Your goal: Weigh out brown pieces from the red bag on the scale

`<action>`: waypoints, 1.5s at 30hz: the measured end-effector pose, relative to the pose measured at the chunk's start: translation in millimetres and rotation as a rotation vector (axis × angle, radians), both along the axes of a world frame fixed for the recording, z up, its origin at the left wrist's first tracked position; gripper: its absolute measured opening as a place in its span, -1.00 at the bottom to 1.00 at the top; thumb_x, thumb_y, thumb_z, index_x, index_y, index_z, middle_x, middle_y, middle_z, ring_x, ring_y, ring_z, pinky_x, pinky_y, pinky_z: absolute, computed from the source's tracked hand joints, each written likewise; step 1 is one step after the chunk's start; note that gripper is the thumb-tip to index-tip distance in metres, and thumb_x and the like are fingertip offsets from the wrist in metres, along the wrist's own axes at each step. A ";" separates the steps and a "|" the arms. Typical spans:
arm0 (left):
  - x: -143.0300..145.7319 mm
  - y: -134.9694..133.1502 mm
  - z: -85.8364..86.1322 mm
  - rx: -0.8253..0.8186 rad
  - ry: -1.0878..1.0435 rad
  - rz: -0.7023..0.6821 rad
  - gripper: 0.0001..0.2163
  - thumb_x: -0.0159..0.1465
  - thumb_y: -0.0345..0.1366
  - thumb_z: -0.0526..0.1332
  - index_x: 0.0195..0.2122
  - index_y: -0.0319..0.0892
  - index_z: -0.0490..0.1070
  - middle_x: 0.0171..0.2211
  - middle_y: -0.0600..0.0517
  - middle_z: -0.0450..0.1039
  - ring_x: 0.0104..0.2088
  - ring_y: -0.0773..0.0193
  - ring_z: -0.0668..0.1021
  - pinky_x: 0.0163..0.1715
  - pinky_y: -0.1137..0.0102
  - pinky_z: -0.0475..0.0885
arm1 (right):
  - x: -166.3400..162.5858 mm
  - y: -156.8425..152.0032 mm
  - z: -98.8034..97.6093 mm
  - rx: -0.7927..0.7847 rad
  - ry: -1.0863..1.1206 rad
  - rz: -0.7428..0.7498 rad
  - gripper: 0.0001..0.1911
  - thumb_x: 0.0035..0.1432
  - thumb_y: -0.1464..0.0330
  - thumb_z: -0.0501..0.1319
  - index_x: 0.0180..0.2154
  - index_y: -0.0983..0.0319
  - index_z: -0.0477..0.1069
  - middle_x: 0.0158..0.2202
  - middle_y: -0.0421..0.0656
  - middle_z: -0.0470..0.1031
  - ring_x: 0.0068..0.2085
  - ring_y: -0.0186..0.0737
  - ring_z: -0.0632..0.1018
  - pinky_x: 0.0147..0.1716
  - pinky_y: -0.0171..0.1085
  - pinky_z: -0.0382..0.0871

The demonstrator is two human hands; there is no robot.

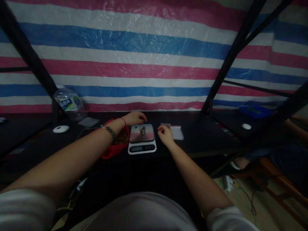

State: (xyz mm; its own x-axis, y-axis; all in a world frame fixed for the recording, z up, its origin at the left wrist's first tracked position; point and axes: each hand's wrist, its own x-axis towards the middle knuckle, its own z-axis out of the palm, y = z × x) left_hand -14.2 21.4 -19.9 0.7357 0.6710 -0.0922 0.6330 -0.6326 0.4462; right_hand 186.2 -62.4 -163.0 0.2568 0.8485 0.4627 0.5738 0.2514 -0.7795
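Note:
A kitchen scale with a white body and a shiny plate stands on the black table. On its plate sits a small metal cup, and a few dark bits lie beside it. My left hand hovers over the plate's back left edge, fingers curled down and closed; whatever they pinch is too small to make out. To the right of the scale, my right hand is closed with fingertips together, next to clear plastic bags. Partly under my left wrist lies a red bag of small brown pieces.
A large clear bottle stands at the back left near a plastic packet. White oval objects lie at left and right. Black metal posts rise on both sides. Another person's arm and a blue tray are at far right.

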 end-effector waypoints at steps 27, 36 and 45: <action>-15.9 21.0 -27.4 0.305 0.216 0.098 -0.75 0.07 -0.27 0.16 -0.29 -0.17 0.58 -0.25 -0.05 0.58 -0.22 0.19 0.55 -0.21 0.43 0.36 | -2.5 -3.3 6.4 -0.014 -0.008 0.003 -0.83 -0.08 0.41 0.09 -0.39 0.20 0.41 -0.57 -0.27 0.35 -0.51 -0.28 0.38 -0.44 -0.31 0.21; -23.2 -11.3 -3.9 0.229 -0.015 0.012 -0.70 0.13 -0.15 0.15 -0.21 -0.18 0.55 -0.21 -0.02 0.58 -0.21 0.22 0.55 -0.19 0.45 0.37 | -1.7 -2.1 3.6 -0.027 -0.008 0.015 -0.82 -0.08 0.41 0.08 -0.38 0.21 0.41 -0.58 -0.28 0.33 -0.51 -0.28 0.36 -0.45 -0.31 0.19; -83.5 -18.2 -14.4 0.034 0.389 -0.025 -0.69 0.03 -0.27 0.22 -0.18 -0.13 0.56 -0.31 0.02 0.58 -0.32 0.25 0.56 -0.34 0.49 0.38 | -3.6 -4.7 5.3 -0.014 -0.013 0.006 -0.84 -0.08 0.41 0.07 -0.41 0.20 0.39 -0.60 -0.28 0.32 -0.52 -0.28 0.35 -0.47 -0.32 0.17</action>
